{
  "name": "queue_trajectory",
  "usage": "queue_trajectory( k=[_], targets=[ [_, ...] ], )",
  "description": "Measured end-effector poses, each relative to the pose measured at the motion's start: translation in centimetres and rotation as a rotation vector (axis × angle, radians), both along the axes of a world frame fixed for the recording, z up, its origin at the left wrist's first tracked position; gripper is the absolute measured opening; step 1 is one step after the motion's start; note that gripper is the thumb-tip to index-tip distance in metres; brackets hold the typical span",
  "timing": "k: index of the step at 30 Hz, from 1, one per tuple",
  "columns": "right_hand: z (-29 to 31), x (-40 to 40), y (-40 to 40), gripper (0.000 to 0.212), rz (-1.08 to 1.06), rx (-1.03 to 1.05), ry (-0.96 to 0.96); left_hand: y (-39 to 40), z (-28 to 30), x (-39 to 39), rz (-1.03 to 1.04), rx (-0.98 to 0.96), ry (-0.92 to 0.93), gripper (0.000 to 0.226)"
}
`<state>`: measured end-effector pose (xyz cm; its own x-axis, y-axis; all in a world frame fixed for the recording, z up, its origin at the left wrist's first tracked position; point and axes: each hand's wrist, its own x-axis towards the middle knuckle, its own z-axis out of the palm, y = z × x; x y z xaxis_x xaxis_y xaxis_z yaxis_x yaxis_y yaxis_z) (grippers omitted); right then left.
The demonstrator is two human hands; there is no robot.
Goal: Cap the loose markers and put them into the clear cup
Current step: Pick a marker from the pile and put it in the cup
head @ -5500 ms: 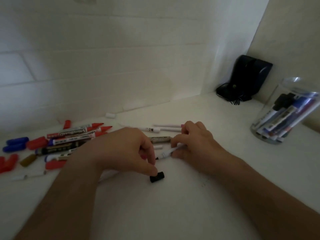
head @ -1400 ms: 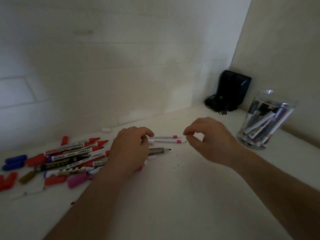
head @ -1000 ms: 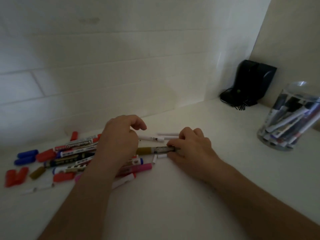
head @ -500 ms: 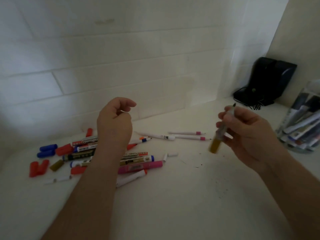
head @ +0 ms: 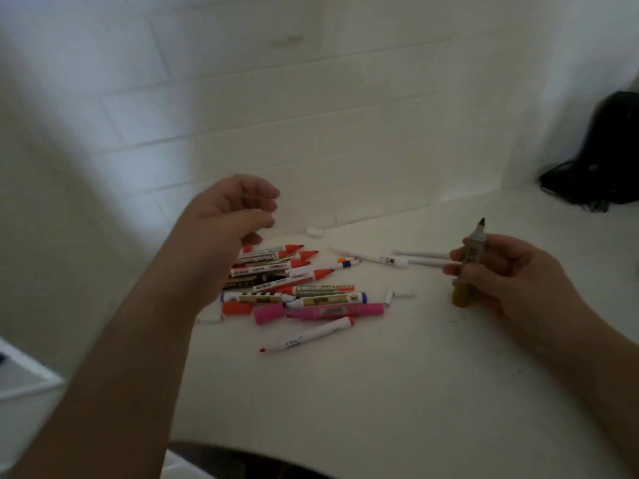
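Nearest, a thin pen (head: 307,335) lies uncapped on the white desk (head: 380,392). Beyond it sits the marker pile (head: 294,281), with a pink cap (head: 269,313) loose beside it. The left hand (head: 231,216) hovers above the pile, fingers loosely curled, holding nothing. The right hand (head: 498,271) grips an olive marker (head: 468,267) upright, bare tip up (its matching cap is not visible). The cup is out of view. Risk: the exposed tip could mark skin or desk, or take a mismatched cap.

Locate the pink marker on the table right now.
In the head view, the pink marker lies flat at the near edge of the marker pile, its loose pink cap just left of it.
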<state>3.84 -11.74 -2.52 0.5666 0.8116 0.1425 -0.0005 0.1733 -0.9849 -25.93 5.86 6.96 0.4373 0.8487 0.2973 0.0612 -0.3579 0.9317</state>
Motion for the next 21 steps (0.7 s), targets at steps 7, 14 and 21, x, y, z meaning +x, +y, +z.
queue_trajectory(
  k=[7,14,21],
  targets=[
    [0.7,-4.6,-0.1,0.02,0.031,-0.298,-0.693,-0.1,-6.9,-7.3,0.312,0.037,0.241,0.036],
    [2.6,-10.3,2.0,0.014,0.23,-0.242,-0.902,2.4,-9.5,-12.8,0.556,0.4,0.914,0.027],
    [3.3,-14.7,5.2,0.023,0.318,-0.334,0.423,4.4,-9.3,-11.0,0.571,0.393,1.054,0.033]
  ],
)
